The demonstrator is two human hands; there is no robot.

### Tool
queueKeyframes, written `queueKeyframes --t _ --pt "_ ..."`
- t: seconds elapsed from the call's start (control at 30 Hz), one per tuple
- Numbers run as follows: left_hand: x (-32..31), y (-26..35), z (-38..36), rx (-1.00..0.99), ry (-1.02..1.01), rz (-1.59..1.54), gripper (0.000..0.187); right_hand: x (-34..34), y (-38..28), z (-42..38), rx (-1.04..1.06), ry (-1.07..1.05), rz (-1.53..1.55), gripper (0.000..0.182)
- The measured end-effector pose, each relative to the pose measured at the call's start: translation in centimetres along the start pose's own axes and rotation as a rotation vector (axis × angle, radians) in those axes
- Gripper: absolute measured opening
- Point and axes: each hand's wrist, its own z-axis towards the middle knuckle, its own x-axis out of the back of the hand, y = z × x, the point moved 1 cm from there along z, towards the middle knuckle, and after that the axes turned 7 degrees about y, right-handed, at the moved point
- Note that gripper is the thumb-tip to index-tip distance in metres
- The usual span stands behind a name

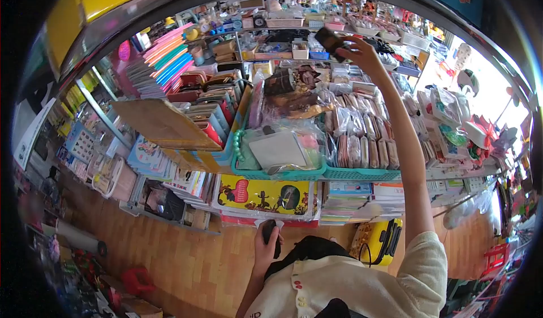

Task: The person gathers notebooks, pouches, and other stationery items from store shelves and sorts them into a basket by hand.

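Observation:
My right hand [357, 54] is raised over the far side of the display, its fingers closed on a dark rectangular object [330, 42] that looks like a wallet or case. Low in front of my body, my left hand [266, 249] grips a small black object [270, 231] with a bit of white beside it; its kind cannot be made out. Below the right hand, a turquoise basket [362, 174] holds rows of plastic-wrapped flat goods [362, 148]. Beside it, another turquoise basket [277, 174] carries bagged items, a white flat packet [278, 150] and green beads [238, 144].
An open cardboard box [164, 123] of wallet-like goods stands at the left. Under the baskets lie a yellow printed pack [266, 196] and stacked books [348, 196]. A yellow suitcase [384, 241] stands on the wooden floor [181, 256]. Red stools [137, 279] are at the sides.

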Motion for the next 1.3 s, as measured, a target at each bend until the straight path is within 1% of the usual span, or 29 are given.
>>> queueKeyframes --t 0.03,0.1,0.17,0.2,0.23,0.27,0.3,0.37,0.4,0.43,0.5,0.57,0.6,0.63,0.7,0.73,0.8,0.83,0.9,0.97,1.03,1.07,1.1,1.17,1.2,1.27,1.3 --pt "0.0 0.0 -0.3 -0.017 -0.005 0.006 0.024 -2.0 -0.5 0.5 0.111 -0.076 0.008 0.045" --pt "-0.2 0.3 -0.6 -0.014 0.015 -0.002 0.024 -6.1 -1.4 0.6 0.269 -0.198 -0.065 0.048" --pt "-0.1 0.4 -0.8 -0.046 0.016 0.010 0.023 -9.8 -1.4 0.4 0.326 -0.424 -0.195 0.044" --pt "0.0 0.6 -1.0 -0.050 0.023 0.014 0.023 -11.6 -0.7 0.2 0.421 -0.477 -0.289 0.045" --pt "0.0 0.9 -1.3 -0.063 0.036 0.011 0.023 -13.0 -1.4 -0.5 0.517 -0.526 -0.384 0.046" --pt "0.2 1.1 -1.4 -0.077 0.048 0.008 0.023 -13.5 -1.8 -1.5 0.457 -0.610 -0.358 0.046" --pt "0.5 1.1 -1.5 -0.081 0.053 0.010 0.023 -14.3 -1.4 -2.1 0.462 -0.609 -0.354 0.046" --pt "1.1 0.7 -1.9 -0.039 0.128 -0.018 0.024 -15.8 0.2 -2.8 0.560 -0.450 -0.490 0.042" --pt "1.2 0.9 -2.0 -0.040 0.130 -0.019 0.024 -15.5 -0.3 -3.1 0.484 -0.470 -0.463 0.045" --pt "1.3 1.1 -2.3 -0.033 0.144 -0.024 0.023 -15.6 0.0 -3.1 0.483 -0.470 -0.463 0.045" --pt "1.4 1.1 -2.4 -0.018 0.139 -0.022 0.022 -15.4 1.1 -3.6 0.592 -0.370 -0.394 0.044" --pt "1.1 0.6 -2.2 -0.030 0.179 -0.009 0.020 -15.7 2.5 -4.0 0.611 -0.314 -0.437 0.042" --pt "0.8 0.7 -2.0 -0.015 0.143 0.002 0.020 -15.7 2.7 -4.4 0.635 -0.283 -0.478 0.045" --pt "0.3 0.6 -1.9 -0.004 0.111 0.011 0.020 -15.4 1.3 -5.3 0.514 -0.296 -0.560 0.047" --pt "-0.5 0.8 -1.7 0.002 0.036 0.012 0.022 -14.8 0.3 -6.6 0.598 -0.142 -0.541 0.048" --pt "-0.9 0.8 -1.5 0.011 0.014 0.021 0.022 -13.4 -0.4 -7.3 0.579 -0.131 -0.554 0.048" --pt "-2.1 0.8 -1.2 -0.016 -0.114 0.085 0.020 -10.7 -2.5 -8.3 0.647 -0.047 -0.301 0.044" --pt "-2.7 0.8 -1.0 -0.007 -0.131 0.090 0.020 -8.7 -3.7 -9.6 0.632 -0.039 -0.312 0.044" --pt "-4.3 0.8 -0.4 -0.001 -0.282 0.094 0.019 -3.2 -5.5 -13.5 0.446 0.081 -0.276 0.036" --pt "-6.1 0.9 -0.1 0.040 -0.302 0.098 0.020 1.5 -6.0 -18.8 0.173 0.278 -0.250 0.028" --pt "-8.0 0.0 0.4 0.322 -0.284 -0.126 0.022 4.8 -4.0 -25.3 -0.159 0.444 -0.015 0.028" --pt "-9.1 0.6 0.6 0.451 -0.277 -0.188 0.027 6.2 -2.6 -28.8 -0.275 0.458 -0.041 0.030" --pt "-10.2 0.6 1.2 0.456 -0.288 -0.186 0.027 6.9 -1.3 -32.0 -0.389 0.471 -0.066 0.033" --pt "-12.4 0.0 2.6 0.562 -0.207 -0.319 0.032 6.6 0.0 -36.6 -0.696 0.398 0.177 0.041" --pt "-13.6 0.0 3.4 0.575 -0.283 -0.416 0.036 6.2 0.2 -37.3 -0.698 0.410 0.171 0.041" --pt "-16.1 0.6 4.4 0.571 -0.240 -0.445 0.037 4.1 0.3 -37.8 -0.942 0.393 0.607 0.047" --pt "-17.5 1.4 4.7 0.551 -0.203 -0.468 0.038 3.4 0.6 -37.6 -0.943 0.407 0.609 0.047"
